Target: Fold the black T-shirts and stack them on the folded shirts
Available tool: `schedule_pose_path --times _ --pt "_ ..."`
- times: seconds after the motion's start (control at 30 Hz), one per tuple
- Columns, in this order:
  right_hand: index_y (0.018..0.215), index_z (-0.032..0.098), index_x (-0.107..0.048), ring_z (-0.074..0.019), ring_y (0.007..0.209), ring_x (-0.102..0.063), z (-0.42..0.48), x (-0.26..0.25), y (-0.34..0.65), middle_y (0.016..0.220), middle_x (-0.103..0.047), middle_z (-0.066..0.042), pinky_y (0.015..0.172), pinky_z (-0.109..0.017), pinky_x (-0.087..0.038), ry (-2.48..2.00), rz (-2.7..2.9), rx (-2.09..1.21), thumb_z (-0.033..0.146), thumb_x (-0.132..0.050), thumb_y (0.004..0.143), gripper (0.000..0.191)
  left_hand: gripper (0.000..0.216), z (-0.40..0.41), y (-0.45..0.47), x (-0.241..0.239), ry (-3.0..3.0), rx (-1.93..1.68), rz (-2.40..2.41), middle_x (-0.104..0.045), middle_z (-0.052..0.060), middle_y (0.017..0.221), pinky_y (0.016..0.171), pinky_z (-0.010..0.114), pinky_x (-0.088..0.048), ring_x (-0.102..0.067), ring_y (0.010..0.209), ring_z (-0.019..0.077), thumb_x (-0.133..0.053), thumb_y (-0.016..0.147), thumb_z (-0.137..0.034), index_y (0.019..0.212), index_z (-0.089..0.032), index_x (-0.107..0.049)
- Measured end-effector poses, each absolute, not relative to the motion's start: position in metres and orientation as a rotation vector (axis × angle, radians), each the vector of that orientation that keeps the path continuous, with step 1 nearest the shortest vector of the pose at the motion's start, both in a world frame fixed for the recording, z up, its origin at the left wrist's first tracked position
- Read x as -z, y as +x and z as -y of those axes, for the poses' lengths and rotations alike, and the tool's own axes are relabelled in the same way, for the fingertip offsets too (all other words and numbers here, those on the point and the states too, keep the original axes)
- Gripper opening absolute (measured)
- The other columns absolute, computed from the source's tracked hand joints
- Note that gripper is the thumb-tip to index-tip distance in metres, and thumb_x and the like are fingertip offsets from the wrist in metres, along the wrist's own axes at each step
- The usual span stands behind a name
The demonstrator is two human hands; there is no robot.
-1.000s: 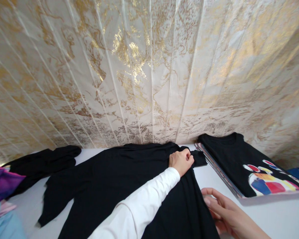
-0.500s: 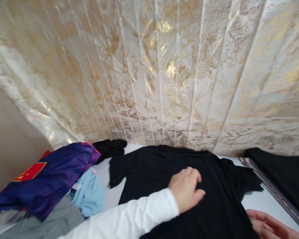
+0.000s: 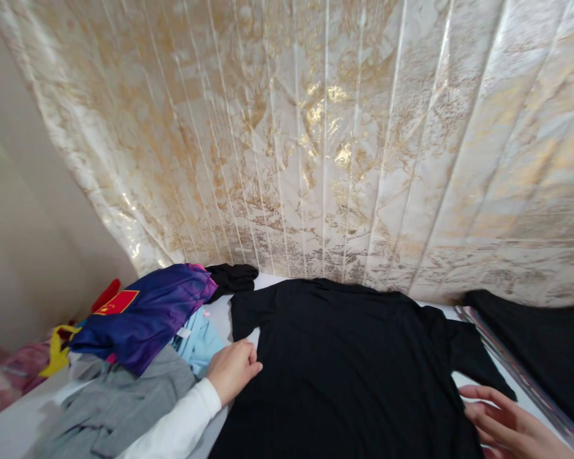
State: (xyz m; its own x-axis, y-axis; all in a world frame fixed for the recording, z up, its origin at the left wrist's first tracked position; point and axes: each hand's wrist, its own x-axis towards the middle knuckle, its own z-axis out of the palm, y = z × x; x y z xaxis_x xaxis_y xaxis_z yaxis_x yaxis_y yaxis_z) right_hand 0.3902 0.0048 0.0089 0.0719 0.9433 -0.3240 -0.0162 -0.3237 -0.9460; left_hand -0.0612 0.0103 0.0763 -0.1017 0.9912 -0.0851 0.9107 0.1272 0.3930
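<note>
A black short-sleeved T-shirt (image 3: 349,370) lies spread out before me, its neck end toward the curtain and its lower part cut off by the frame. At the shirt's left side, below the sleeve, my left hand (image 3: 234,370) is closed with curled fingers on the fabric edge. My right hand (image 3: 507,421) is at the opposite side edge, under the right sleeve. Its index finger stands a little apart, while the other fingers bend around the edge of the cloth. Part of that hand is outside the frame.
Left of the shirt is a heap with a purple-blue garment (image 3: 148,312), a light blue one (image 3: 198,341), a grey one (image 3: 124,401) and a black one (image 3: 234,277). A folded stack topped with black cloth (image 3: 540,344) lies right. A gold-patterned curtain (image 3: 316,159) hangs behind the white table (image 3: 23,421).
My left hand has moved from the middle of the shirt leftward to its side edge. My right hand stays by the right edge. The view has turned slightly left.
</note>
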Motion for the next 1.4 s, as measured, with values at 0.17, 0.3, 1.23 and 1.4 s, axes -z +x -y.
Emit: schedule_pose_path --times 0.17,0.3,1.23,1.4 --pt "0.08 0.024 -0.05 -0.0071 0.043 -0.043 0.004 -0.021 0.391 0.054 -0.047 0.009 0.042 -0.02 -0.036 -1.493 0.997 -1.171 0.046 -0.077 0.052 0.045 0.026 -0.02 -0.087 -0.07 1.654 -0.578 -1.9 -0.04 -0.005 0.05 0.053 0.023 -0.032 -0.047 0.053 0.0148 -0.051 0.068 -0.041 0.057 -0.022 -0.037" --pt "0.073 0.023 -0.047 -0.0067 0.044 -0.042 0.007 -0.028 0.4 0.052 -0.044 0.01 0.045 -0.02 -0.038 -1.512 0.988 -1.145 0.04 -0.075 0.053 0.038 0.044 -0.024 -0.1 -0.062 1.423 -0.689 -1.755 -0.028 -0.009 0.045 0.044 0.021 -0.028 -0.032 0.04 0.0097 -0.049 0.057 -0.062 0.058 -0.023 -0.027" --pt "0.101 0.024 -0.055 -0.0136 0.064 -0.054 0.048 -0.04 0.387 0.074 -0.055 0.003 0.057 -0.023 -0.044 -1.53 1.254 -1.158 0.036 -0.068 0.065 0.04 0.046 0.018 -0.095 -0.055 1.514 -0.927 -1.659 -0.064 0.008 0.115 0.103 0.043 -0.036 -0.051 0.119 0.0326 -0.065 0.063 -0.054 0.098 -0.024 -0.06" --pt "0.103 0.027 -0.059 -0.0189 0.07 -0.061 0.061 -0.048 0.376 0.102 -0.063 -0.005 0.055 -0.025 -0.046 -1.555 1.218 -1.23 0.039 -0.067 0.062 0.044 0.041 0.025 -0.093 -0.068 1.562 -0.824 -1.707 -0.07 0.003 0.1 0.098 0.042 -0.041 -0.056 0.109 0.0334 -0.064 0.058 -0.058 0.085 -0.027 -0.068"
